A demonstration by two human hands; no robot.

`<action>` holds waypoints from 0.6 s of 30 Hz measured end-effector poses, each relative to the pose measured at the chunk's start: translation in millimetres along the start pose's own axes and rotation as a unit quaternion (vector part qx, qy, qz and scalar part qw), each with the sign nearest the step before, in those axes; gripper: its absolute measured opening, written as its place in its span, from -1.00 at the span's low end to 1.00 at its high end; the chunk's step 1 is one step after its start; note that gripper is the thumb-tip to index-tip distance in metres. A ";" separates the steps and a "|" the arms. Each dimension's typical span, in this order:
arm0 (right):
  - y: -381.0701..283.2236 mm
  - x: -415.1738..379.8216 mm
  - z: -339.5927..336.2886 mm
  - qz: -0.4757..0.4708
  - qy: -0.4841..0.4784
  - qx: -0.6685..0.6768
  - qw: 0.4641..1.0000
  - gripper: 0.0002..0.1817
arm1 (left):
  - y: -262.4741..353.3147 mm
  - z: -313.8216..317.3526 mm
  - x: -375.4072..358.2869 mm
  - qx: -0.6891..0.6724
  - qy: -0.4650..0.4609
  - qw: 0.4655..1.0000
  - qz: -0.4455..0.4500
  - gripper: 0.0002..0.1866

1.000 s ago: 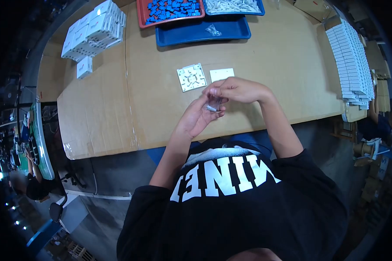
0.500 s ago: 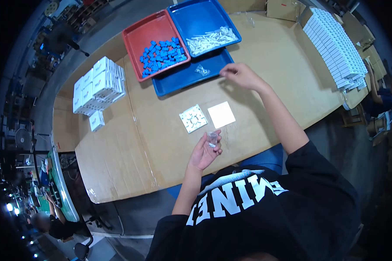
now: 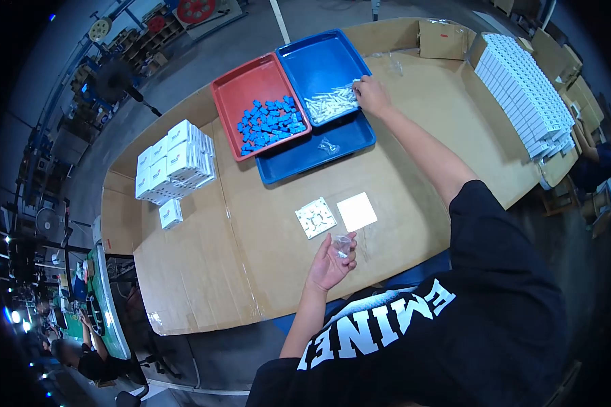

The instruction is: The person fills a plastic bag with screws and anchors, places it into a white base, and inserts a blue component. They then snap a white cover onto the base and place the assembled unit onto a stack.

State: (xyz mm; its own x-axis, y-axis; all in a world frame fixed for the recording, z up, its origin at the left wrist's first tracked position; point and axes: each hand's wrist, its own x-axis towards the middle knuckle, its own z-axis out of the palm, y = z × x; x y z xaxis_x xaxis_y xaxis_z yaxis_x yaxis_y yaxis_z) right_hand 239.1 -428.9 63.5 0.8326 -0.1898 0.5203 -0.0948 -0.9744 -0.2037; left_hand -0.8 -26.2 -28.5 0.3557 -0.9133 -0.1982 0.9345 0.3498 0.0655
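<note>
My left hand [image 3: 330, 267] is held palm up near the table's front, its fingers curled round a small clear plastic bag [image 3: 343, 244] with something small and whitish in it. My right hand [image 3: 373, 95] is at the right rim of the upper blue tray [image 3: 319, 57], fingers drawn together beside a heap of slim white plastic pieces [image 3: 327, 106]. What those fingers hold, if anything, is too small to make out. Just beyond my left hand lie a white square plate with cut-outs [image 3: 316, 218] and a plain white square plate [image 3: 356, 211].
A red tray [image 3: 248, 80] holds blue plastic pieces [image 3: 271, 124]. Under both trays sits another blue tray [image 3: 285, 166] with a small clear bag [image 3: 328, 146]. White boxes [image 3: 176, 159] are stacked left; white units [image 3: 523, 95] are stacked right. Other people work at both sides.
My right hand has moved from above the lower blue tray to the white pieces in the upper one. My left hand still holds the bag. The whole view has shifted slightly.
</note>
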 end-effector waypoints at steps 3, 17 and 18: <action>3.3 8.0 10.7 0.018 -0.010 -0.027 0.999 -0.84 | -0.2 -0.2 0.2 0.007 0.010 1.000 -0.002 -0.30; -0.1 37.4 8.4 -0.036 -0.126 -0.043 0.990 -0.86 | 2.9 -0.7 3.2 -0.021 0.010 0.999 -0.026 -0.29; -2.5 38.5 6.7 -0.036 -0.138 -0.047 0.989 -0.86 | 2.5 -0.3 3.1 -0.021 0.011 0.999 -0.026 -0.29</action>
State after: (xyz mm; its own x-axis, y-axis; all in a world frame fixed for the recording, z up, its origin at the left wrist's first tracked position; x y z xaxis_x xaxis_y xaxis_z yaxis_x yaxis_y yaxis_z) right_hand 275.1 -433.0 78.5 0.9550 -0.0925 0.2818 -0.0697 -0.9935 -0.0899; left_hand 2.6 -28.1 -29.3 0.3051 -0.9263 -0.2209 0.9506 0.3101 0.0126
